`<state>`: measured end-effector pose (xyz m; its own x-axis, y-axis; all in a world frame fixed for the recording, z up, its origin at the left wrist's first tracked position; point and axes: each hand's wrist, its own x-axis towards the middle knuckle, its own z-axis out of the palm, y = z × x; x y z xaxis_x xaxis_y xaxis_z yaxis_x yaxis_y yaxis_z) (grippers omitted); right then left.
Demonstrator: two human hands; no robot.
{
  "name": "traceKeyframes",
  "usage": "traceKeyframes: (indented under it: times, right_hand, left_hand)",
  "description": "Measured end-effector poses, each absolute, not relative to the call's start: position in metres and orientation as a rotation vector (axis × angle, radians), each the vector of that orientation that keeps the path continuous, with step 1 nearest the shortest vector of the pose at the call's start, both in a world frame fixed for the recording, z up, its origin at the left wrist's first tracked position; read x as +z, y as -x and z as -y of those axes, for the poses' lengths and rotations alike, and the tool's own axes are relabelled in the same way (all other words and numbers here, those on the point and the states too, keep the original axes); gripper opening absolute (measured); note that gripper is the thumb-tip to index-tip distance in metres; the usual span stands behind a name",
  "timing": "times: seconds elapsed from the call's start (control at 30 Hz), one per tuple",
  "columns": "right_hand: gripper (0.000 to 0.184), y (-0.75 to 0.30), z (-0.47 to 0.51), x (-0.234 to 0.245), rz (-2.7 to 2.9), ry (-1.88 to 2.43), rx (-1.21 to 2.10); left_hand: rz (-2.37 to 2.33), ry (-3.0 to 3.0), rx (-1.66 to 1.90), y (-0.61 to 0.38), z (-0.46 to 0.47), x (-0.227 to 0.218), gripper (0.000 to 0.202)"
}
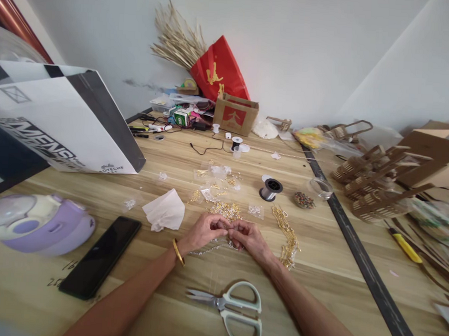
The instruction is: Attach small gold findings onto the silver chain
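My left hand [205, 230] and my right hand [248, 235] meet at the fingertips over the wooden table [172, 160], both pinched on a small piece too tiny to name. A thin silvery strand [205, 250] trails on the table under my left hand. A gold bangle [178, 252] sits on my left wrist. Just beyond my fingers lies a heap of small gold beads [225, 208]. A string of gold charms [287, 236] runs along the table beside my right hand.
White-handled scissors [235, 309] lie near my forearms. A black phone [101, 255], a crumpled tissue [165, 211] and a purple appliance [37, 223] are to the left. A wire spool [270, 189], a bead dish [304, 200] and wooden baskets [378, 181] lie to the right.
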<state>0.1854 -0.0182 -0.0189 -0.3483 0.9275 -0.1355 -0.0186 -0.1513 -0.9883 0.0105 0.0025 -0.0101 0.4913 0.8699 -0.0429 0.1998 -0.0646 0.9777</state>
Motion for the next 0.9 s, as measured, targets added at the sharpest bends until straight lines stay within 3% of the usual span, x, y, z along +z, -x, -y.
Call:
traceKeyframes:
  times: [0.7, 0.9]
  right_hand:
    - [0.021, -0.1892, 0.0189, -0.0150, 1.437, 1.037, 1.621]
    - [0.026, -0.1888, 0.0204, -0.0116, 1.411, 1.044, 1.633]
  left_hand:
    - [-0.928, -1.597, 0.700, -0.0139, 0.0017, -0.0037, 0.041]
    - [-0.935, -1.590, 0.687, -0.0138, 0.0016, -0.0042, 0.045]
